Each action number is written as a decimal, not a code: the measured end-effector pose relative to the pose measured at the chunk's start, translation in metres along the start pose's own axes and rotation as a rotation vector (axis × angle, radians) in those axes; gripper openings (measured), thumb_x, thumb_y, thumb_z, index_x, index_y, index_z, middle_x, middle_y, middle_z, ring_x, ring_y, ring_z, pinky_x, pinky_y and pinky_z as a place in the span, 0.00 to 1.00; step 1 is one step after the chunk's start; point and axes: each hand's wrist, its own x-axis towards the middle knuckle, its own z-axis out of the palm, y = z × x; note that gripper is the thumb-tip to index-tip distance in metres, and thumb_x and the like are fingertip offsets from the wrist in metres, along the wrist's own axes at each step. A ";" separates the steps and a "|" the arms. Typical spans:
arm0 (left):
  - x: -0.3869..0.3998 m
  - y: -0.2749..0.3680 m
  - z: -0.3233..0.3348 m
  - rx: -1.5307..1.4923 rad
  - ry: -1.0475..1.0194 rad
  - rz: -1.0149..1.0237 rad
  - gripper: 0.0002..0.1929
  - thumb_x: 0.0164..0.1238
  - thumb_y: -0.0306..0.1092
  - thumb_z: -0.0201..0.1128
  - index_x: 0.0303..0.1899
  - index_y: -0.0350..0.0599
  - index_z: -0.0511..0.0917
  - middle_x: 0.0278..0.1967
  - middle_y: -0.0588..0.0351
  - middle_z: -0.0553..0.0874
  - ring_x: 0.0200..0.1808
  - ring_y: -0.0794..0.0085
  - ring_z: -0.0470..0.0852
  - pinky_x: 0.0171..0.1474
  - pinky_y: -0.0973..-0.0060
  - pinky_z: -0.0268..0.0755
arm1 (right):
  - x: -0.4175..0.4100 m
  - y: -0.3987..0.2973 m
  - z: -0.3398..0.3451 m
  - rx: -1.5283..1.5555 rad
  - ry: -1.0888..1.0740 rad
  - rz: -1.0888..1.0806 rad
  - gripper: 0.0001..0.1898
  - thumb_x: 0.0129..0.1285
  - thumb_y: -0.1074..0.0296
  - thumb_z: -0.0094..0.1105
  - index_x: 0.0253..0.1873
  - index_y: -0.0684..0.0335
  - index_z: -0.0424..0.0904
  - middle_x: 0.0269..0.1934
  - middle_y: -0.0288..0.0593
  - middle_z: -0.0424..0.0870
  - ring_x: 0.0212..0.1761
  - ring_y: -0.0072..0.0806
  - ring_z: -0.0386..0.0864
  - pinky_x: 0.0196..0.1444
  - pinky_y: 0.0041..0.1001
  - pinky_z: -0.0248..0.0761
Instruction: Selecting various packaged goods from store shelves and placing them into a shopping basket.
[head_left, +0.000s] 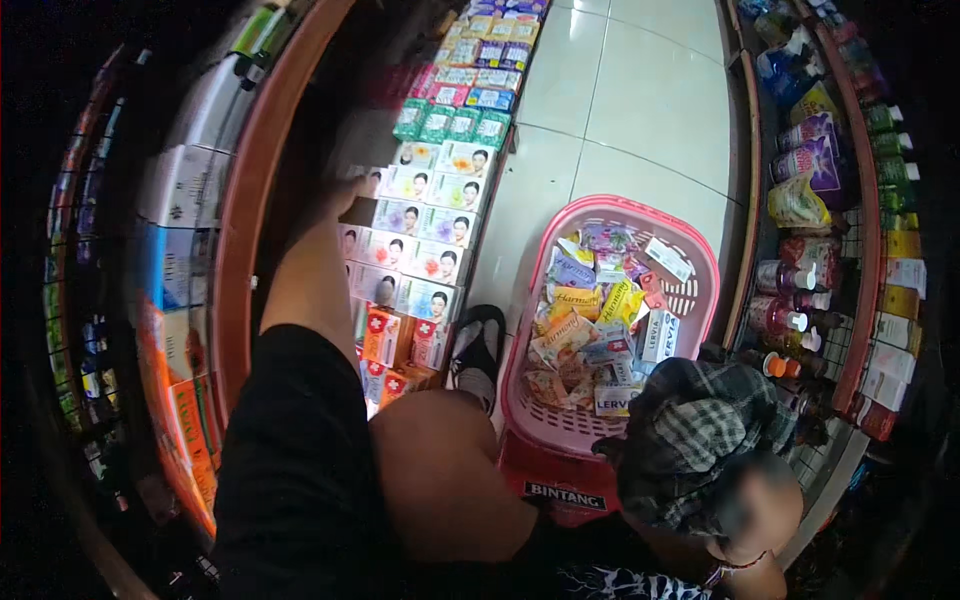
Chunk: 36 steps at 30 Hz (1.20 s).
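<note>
My left hand (343, 196) reaches into a shelf at the boxed soaps (424, 193). The soaps are in rows, with printed faces and flowers. Its fingers are blurred and partly in shadow beside one box, so their grip does not show. A dark gap lies among the boxes just by the hand. My right hand is out of view. Before me on the floor stands a pink plastic basket (711, 259). It holds several Harmony soap packs (576, 302) and white Lervia soap boxes (654, 336).
A person in a plaid cap (690, 435) is close at the lower right, partly over the basket's rim. A red object marked Bintang (525, 461) sits below the basket. Bottles and pouches (802, 161) line the right shelf. A bare knee (446, 465) and a dark shoe (478, 345) are left of the basket.
</note>
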 end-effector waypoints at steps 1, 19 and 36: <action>-0.006 0.050 0.011 -0.053 -0.305 -0.281 0.33 0.63 0.54 0.69 0.59 0.32 0.81 0.55 0.43 0.86 0.49 0.58 0.84 0.53 0.65 0.77 | 0.001 0.002 0.003 -0.044 0.062 -0.015 0.31 0.71 0.68 0.58 0.76 0.67 0.61 0.67 0.52 0.78 0.64 0.44 0.79 0.68 0.44 0.70; -0.016 0.064 -0.033 -0.197 -0.283 -0.161 0.23 0.59 0.49 0.74 0.40 0.32 0.88 0.35 0.48 0.90 0.33 0.66 0.85 0.42 0.69 0.78 | 0.016 0.011 0.039 -0.090 0.248 -0.109 0.23 0.72 0.65 0.57 0.64 0.77 0.75 0.51 0.52 0.87 0.38 0.37 0.84 0.44 0.32 0.77; -0.010 0.052 -0.009 -0.202 -0.191 -0.048 0.29 0.63 0.49 0.71 0.59 0.36 0.81 0.56 0.43 0.84 0.51 0.57 0.82 0.57 0.65 0.75 | 0.016 -0.012 -0.008 -0.149 0.177 -0.174 0.21 0.75 0.62 0.54 0.63 0.73 0.76 0.58 0.50 0.84 0.48 0.34 0.82 0.55 0.33 0.74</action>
